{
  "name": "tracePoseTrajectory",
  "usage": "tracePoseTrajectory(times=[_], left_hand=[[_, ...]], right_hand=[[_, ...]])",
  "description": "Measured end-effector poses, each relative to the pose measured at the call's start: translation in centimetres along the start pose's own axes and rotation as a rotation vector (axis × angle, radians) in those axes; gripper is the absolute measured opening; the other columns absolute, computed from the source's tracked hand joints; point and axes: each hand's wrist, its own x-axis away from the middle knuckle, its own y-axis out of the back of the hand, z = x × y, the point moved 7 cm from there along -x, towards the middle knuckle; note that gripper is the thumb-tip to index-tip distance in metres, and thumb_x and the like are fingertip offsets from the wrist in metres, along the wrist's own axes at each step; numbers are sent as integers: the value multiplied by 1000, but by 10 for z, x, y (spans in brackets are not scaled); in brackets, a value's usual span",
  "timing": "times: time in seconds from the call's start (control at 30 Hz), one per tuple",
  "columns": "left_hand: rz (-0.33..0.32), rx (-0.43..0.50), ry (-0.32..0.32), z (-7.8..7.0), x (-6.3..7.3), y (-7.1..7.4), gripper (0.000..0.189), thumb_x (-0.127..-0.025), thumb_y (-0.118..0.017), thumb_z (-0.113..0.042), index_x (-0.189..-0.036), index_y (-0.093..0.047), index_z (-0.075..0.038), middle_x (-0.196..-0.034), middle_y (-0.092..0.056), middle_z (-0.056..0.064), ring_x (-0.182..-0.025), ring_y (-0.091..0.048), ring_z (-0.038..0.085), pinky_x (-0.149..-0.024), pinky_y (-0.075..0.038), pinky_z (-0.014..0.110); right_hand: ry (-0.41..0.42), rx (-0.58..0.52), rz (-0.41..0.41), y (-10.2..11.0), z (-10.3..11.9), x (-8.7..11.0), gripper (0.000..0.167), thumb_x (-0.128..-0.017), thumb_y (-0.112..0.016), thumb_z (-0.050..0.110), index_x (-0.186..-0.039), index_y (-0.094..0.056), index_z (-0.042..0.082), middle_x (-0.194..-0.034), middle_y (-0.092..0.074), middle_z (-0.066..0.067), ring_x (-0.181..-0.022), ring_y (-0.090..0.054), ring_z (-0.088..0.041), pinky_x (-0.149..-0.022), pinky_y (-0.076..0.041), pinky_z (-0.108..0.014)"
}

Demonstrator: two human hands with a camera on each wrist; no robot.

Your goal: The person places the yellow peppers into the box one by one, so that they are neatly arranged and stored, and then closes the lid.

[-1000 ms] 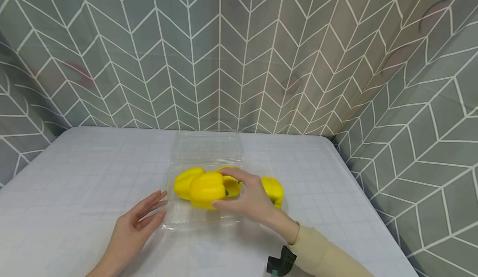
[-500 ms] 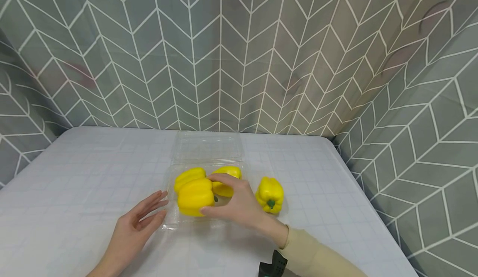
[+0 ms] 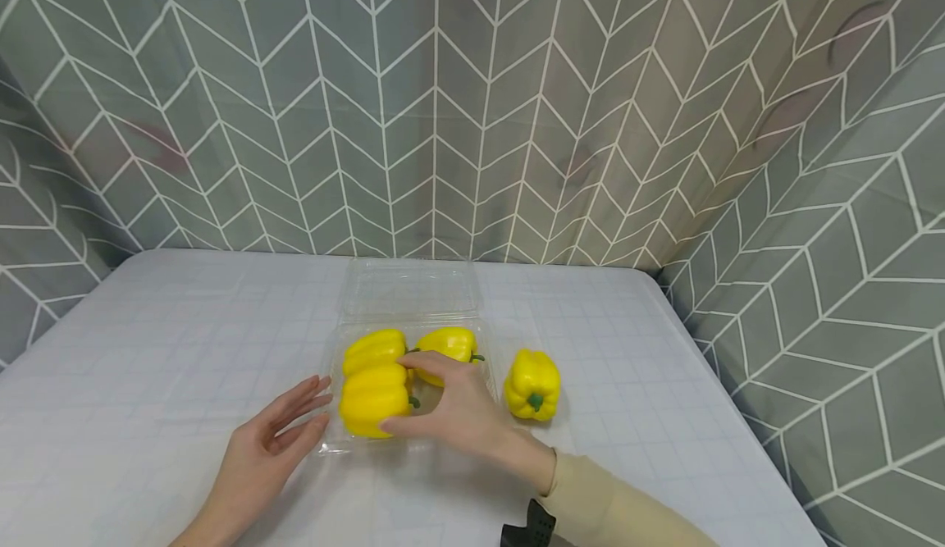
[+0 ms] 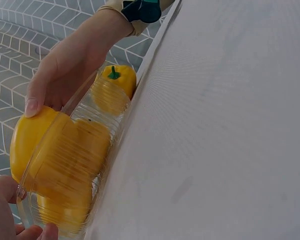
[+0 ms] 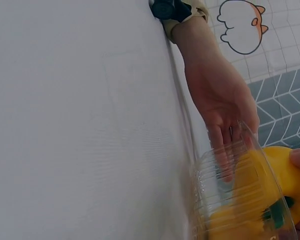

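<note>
In the head view my right hand (image 3: 465,412) grips a yellow bell pepper (image 3: 372,399) between thumb and fingers, at the near left of a clear plastic clamshell box (image 3: 334,448). Its green stem points right. Behind it in the box lie a second yellow pepper (image 3: 375,348) and, to the right, a third pepper (image 3: 446,340), partly covered by my fingers. The fingers of my left hand (image 3: 258,453), loosely extended, rest at the box's left side. In the left wrist view the held pepper (image 4: 27,142) rises above the box rim.
One more yellow pepper (image 3: 533,385) stands on the white table cloth (image 3: 635,448) right of the box, stem toward me. The box's clear lid (image 3: 411,289) lies folded back toward the patterned curtain (image 3: 472,120) behind the table.
My right hand has brought the held pepper left and toward me, down into the near left of the box. The peppers behind and the one on the right now show more. The left hand stays put.
</note>
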Motion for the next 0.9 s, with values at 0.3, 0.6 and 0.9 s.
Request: tracePoseTrajectory(times=[0.3, 0.6, 0.9], left_hand=[[4, 4, -16, 0, 0, 0, 53, -96, -69, -24, -146, -51, -17, -141, -60, 5, -114, -58, -10, -87, -53, 9], [13, 0, -20, 0, 0, -1, 54, -97, -68, -26, -146, -50, -15, -142, -59, 7, -114, -57, -11, -87, -54, 9], [13, 3, -26, 0, -1, -1, 53, -97, -68, -25, -146, -51, -13, -142, -59, 8, -115, -57, -10, -87, -54, 10]], right_hand=[[43, 44, -35, -4, 6, -1, 70, -69, -91, 40, -130, -65, 16, -128, -67, 8, -120, -60, -9, -107, -49, -31], [51, 138, -17, -8, 6, -2, 72, -70, -90, 45, -132, -64, 17, -131, -64, 9, -123, -58, -9, -108, -49, -34], [57, 173, 19, -12, 6, -1, 73, -71, -89, 48, -131, -65, 15, -126, -61, 9, -115, -57, -8, -103, -50, -29]])
